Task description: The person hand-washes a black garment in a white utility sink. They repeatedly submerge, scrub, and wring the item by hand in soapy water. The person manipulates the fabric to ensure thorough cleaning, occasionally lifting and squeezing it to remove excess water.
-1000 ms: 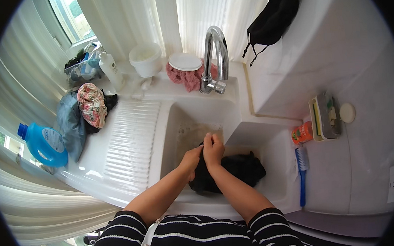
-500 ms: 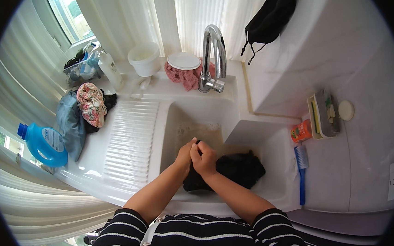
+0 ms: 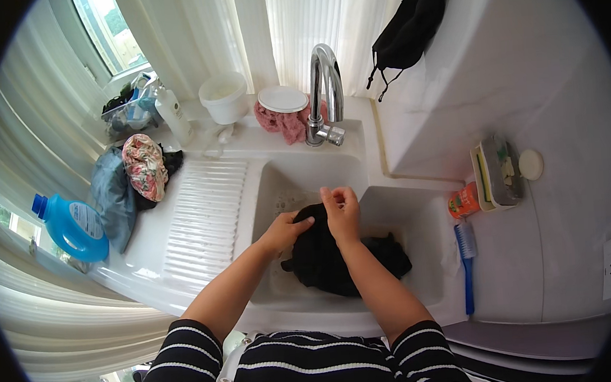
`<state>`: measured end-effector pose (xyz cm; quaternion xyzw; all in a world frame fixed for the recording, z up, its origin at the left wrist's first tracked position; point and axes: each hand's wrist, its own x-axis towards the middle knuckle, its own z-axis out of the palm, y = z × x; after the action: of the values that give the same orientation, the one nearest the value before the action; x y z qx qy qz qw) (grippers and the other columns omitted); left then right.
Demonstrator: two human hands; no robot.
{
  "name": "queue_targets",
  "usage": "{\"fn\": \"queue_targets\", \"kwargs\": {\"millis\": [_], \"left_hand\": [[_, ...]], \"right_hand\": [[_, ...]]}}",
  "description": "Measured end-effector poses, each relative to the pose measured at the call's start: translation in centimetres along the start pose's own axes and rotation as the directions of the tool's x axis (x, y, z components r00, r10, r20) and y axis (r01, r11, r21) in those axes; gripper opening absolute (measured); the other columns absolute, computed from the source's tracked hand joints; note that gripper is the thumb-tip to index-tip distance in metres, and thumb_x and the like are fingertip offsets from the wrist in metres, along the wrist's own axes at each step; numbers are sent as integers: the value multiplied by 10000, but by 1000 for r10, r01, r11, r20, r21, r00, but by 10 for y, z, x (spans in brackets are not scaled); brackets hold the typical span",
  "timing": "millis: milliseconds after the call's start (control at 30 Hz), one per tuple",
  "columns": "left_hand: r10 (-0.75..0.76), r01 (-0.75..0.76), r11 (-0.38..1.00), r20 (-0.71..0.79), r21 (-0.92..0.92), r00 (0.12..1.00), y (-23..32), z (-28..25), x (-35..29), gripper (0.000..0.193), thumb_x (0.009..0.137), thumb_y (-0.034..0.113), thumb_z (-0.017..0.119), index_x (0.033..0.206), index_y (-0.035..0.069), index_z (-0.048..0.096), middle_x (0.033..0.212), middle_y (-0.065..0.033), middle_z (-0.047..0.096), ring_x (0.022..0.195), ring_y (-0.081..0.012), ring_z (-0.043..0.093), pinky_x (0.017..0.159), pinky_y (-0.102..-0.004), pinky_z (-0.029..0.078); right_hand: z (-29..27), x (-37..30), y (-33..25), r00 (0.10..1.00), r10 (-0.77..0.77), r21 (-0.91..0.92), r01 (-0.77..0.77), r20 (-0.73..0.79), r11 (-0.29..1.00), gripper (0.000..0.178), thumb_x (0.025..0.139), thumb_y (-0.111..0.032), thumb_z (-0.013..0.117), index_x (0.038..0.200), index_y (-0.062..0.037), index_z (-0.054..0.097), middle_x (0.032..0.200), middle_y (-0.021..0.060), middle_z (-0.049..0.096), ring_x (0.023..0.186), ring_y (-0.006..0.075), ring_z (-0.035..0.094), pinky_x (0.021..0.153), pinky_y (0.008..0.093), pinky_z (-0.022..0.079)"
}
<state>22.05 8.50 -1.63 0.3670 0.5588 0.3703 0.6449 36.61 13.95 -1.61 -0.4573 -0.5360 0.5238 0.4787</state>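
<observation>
- At the far left stands a blue jug [image 3: 75,227] with its cap on, just beside a heap of grey-blue cloth [image 3: 112,199] and a floral cloth [image 3: 145,168].
- Next comes a ribbed washboard slope [image 3: 204,220], running alongside the sink [image 3: 430,242]; behind it is a white tub [image 3: 224,97].
- The left hand [image 3: 285,232] reaches over the sink and pinches the upper edge of the black cloth, thumb laid on top; the other fingers are mostly hidden.
- The black cloth [image 3: 322,261] is in the sink, one part raised between the hands, the rest bunched on the bottom and reaching under the right forearm. The step in hand looks like working this cloth over, a section at a time.
- Behind the sink, a white lid [image 3: 282,99] rests on a pink cloth [image 3: 286,123], beside the chrome tap [image 3: 321,93].
- The right hand [image 3: 342,217] is close against the cloth's raised part, fingers curled and thumb up; I cannot tell whether it pinches any fabric. The next move, I judge, calls for a sure hold on this side too, matching the left, so the heavy bunch doesn't pull free.
- Farther right are an orange container [image 3: 463,201], a blue brush [image 3: 467,264] and a caddy [image 3: 486,184].
</observation>
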Motion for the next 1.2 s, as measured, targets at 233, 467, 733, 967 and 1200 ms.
{"fn": "queue_targets", "kwargs": {"millis": [233,467,733,967,1200], "left_hand": [[-186,-68,681,-262,-729,947,-5,-9,9,343,946,260,489,1151,-14,477,1069,-144,583,923,-291,605,802,-458,505],[-139,-61,809,-290,-585,947,24,8,-12,407,932,357,503,1190,43,482,1041,-124,597,906,-262,609,758,-410,506],[205,-20,892,-364,452,909,9,-44,-52,386,846,347,612,935,-26,660,790,-63,630,694,-151,595,576,-258,443],[-199,113,969,-425,-220,883,7,-25,-8,403,821,317,647,960,-61,639,794,-103,641,741,-178,607,617,-294,471],[-40,410,855,-747,318,663,-97,-13,104,670,793,438,652,1223,-28,438,1174,-244,543,1075,-398,533,882,-442,444]], "right_hand": [[-3,-73,66,967,142,-635,26,213,772,670,653,-429,786,1105,-7,526,991,146,587,909,226,574,764,336,469],[-8,-55,79,894,397,-433,-280,209,857,269,817,-237,592,924,7,626,810,102,628,872,189,588,744,339,451],[-107,-34,19,532,778,99,-841,333,533,160,785,-160,547,846,-28,613,835,63,627,772,169,599,697,309,495],[-74,38,24,730,668,-389,-578,146,717,363,809,-222,583,1097,-2,558,1020,122,613,935,242,598,837,384,474],[4,47,161,935,351,-776,-257,-49,576,387,872,-296,588,1104,12,561,1087,213,591,1005,364,568,850,432,463]]}}
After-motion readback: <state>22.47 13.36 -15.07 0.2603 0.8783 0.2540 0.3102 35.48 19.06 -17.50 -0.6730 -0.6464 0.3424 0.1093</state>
